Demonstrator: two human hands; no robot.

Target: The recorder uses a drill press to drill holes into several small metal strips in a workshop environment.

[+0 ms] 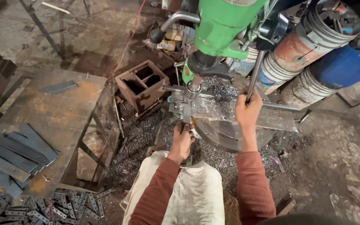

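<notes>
My left hand (182, 137) was closed on the flat metal strip (187, 113), which lay on the drill table (246, 118) under the green drill press (223, 31). My right hand (248, 110) gripped the feed lever (255, 75). I judged steady, gentle feed best, pinning the strip flat.

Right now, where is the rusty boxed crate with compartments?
In the head view, the rusty crate sits on the floor left of the green drill press, beside the metal table.
</notes>
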